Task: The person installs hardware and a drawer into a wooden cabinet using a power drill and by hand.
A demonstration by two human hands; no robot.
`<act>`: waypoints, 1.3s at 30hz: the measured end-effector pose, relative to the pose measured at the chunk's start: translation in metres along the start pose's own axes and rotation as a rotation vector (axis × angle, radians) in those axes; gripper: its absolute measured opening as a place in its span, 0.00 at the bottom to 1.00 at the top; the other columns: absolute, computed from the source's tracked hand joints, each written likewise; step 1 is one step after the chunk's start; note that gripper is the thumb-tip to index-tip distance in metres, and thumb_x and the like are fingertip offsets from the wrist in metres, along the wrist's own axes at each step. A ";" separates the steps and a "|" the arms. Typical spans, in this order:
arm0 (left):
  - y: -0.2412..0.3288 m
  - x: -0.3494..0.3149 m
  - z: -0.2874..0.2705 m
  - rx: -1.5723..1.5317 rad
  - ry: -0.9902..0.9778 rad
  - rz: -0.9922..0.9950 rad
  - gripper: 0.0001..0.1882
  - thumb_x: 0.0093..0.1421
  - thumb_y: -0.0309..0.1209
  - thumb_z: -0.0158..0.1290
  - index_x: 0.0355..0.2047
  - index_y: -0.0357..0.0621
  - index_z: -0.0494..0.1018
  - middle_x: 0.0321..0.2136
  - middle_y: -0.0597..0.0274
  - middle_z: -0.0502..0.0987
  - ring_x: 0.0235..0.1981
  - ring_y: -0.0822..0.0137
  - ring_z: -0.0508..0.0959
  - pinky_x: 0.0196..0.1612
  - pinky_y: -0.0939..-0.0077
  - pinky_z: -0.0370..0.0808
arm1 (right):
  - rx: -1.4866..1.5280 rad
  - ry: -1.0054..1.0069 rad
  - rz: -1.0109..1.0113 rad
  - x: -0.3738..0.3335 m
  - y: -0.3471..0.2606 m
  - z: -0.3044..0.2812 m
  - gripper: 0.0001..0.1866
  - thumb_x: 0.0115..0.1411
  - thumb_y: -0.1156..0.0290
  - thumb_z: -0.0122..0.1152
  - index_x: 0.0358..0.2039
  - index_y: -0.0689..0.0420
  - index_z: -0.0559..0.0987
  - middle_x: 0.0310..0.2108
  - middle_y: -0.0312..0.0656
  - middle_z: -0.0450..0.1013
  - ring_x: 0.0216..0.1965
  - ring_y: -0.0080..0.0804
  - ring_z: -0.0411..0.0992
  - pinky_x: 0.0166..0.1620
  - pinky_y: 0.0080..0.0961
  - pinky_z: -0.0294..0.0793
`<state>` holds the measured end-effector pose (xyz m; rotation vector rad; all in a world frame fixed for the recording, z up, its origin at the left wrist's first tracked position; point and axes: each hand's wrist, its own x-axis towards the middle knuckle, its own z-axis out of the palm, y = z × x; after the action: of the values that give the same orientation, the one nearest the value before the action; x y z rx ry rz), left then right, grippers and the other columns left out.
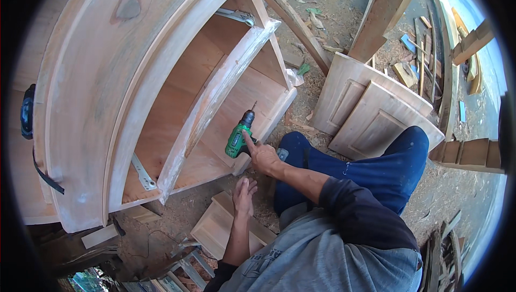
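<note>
My right hand [263, 158] grips a green and black cordless drill [236, 140], index finger stretched along its body. A thin bit points up and away, over the bottom board of a large bare-wood cabinet [145, 71]. Lower and slightly to the left, my left hand [244, 195] is held in the air with its fingers loosely extended and nothing in them. A whitish cross rail [215, 98] spans the cabinet's open front. Inside are a metal drawer slide [143, 173] at the near end and another slide [236, 16] at the far end.
Two wooden panel doors [336, 95] lean together beyond my bent knee. Below my left hand lies a wooden drawer-like box [212, 228]. Wooden posts [384, 12] and scrap lumber [424, 55] stand at the right. Shavings litter the ground. A dark blue-black object [28, 112] rests on the cabinet's left.
</note>
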<state>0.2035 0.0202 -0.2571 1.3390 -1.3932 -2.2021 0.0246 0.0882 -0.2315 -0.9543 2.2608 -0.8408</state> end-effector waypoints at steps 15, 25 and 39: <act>0.109 -0.096 0.104 -0.264 -0.640 0.194 0.39 0.65 0.53 0.55 0.64 0.36 0.60 0.58 0.45 0.72 0.48 0.59 0.79 0.49 0.64 0.79 | 0.355 0.655 -0.513 -0.169 -0.034 -0.131 0.40 0.48 0.83 0.71 0.62 0.67 0.65 0.40 0.54 0.76 0.38 0.45 0.79 0.42 0.32 0.81; 0.201 -0.097 0.137 -0.334 -0.384 0.519 0.28 0.71 0.50 0.43 0.55 0.34 0.65 0.38 0.44 0.80 0.20 0.67 0.78 0.19 0.76 0.76 | 0.533 0.697 -0.641 -0.121 -0.078 -0.173 0.34 0.54 0.83 0.68 0.62 0.66 0.68 0.43 0.52 0.76 0.40 0.37 0.81 0.44 0.29 0.80; 0.225 -0.088 0.168 -0.285 -0.205 0.418 0.22 0.69 0.48 0.48 0.50 0.41 0.70 0.32 0.54 0.81 0.19 0.70 0.77 0.22 0.77 0.77 | 0.284 0.300 -0.569 -0.130 -0.075 -0.206 0.58 0.42 0.52 0.82 0.69 0.62 0.59 0.35 0.57 0.76 0.38 0.53 0.78 0.44 0.39 0.76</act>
<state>0.0607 0.0551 -0.0018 0.6714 -1.2240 -2.1818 -0.0043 0.2139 -0.0124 -1.4326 2.0347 -1.5946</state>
